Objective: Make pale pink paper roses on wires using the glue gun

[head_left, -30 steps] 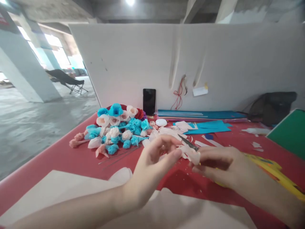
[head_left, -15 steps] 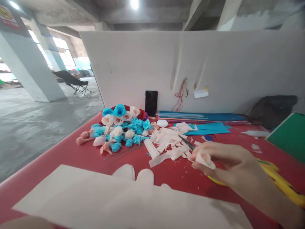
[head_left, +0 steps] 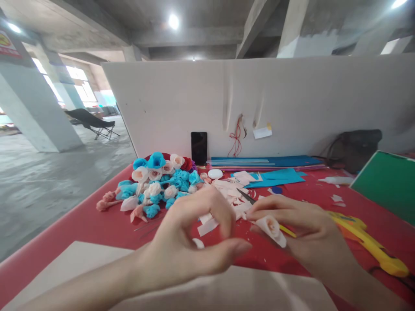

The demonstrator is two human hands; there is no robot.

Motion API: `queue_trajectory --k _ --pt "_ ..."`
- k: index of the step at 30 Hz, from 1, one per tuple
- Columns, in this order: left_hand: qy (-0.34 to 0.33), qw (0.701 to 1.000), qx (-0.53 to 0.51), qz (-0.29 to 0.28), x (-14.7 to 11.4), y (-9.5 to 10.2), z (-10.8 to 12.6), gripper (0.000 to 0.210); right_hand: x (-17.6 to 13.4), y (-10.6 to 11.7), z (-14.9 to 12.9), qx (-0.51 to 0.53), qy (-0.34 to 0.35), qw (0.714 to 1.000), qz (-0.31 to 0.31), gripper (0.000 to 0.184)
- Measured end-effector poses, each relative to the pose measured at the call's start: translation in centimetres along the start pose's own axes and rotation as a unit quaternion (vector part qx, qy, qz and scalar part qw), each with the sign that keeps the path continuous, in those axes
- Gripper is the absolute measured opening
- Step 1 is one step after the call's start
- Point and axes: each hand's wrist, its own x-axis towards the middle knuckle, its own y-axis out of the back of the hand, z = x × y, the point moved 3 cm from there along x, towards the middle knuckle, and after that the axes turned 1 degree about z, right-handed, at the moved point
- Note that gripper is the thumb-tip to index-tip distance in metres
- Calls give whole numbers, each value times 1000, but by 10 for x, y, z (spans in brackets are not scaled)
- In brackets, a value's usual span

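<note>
My right hand [head_left: 301, 224] is closed around a small pale-pink paper rose [head_left: 271, 228], its spiral of petals facing up and toward me. My left hand [head_left: 197, 237] is raised just to the left of it, thumb and curved fingers apart, with nothing visible between them. Beyond the right hand, a pair of scissors [head_left: 246, 196] shows its dark blade, and part of a yellow handle appears behind the fingers. A large pale sheet [head_left: 253, 287] spreads below both hands. One pale cut petal [head_left: 198, 243] peeks out behind the left hand.
Blue, pink and white paper flowers [head_left: 155, 188] are heaped at the left. Paper scraps [head_left: 227, 185] lie mid-table beside blue paper [head_left: 279, 177]. A yellow glue gun [head_left: 372, 244] and a green board [head_left: 389, 190] are on the right. A phone [head_left: 199, 147] leans on the back panel.
My left hand has come up from the lower left edge to beside the rose. My right hand still holds the rose, now turned slightly. The camera view has shifted a little.
</note>
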Motion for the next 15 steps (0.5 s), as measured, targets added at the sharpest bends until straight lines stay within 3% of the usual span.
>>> queue_trajectory --k 3,7,10,15 --pt "-46 998 40 -34 16 -9 3 26 -3 -7 -4 -2 -16 999 -28 12" --pt "14 997 18 -72 20 -15 -4 14 -5 -15 -6 9 -96 990 -100 20" --pt "59 994 -30 -83 18 -16 -9 4 -7 -17 -5 73 -170 972 -148 16" --pt "105 988 -78 -79 20 -16 -13 4 -9 -17 -2 118 -193 960 -162 13"
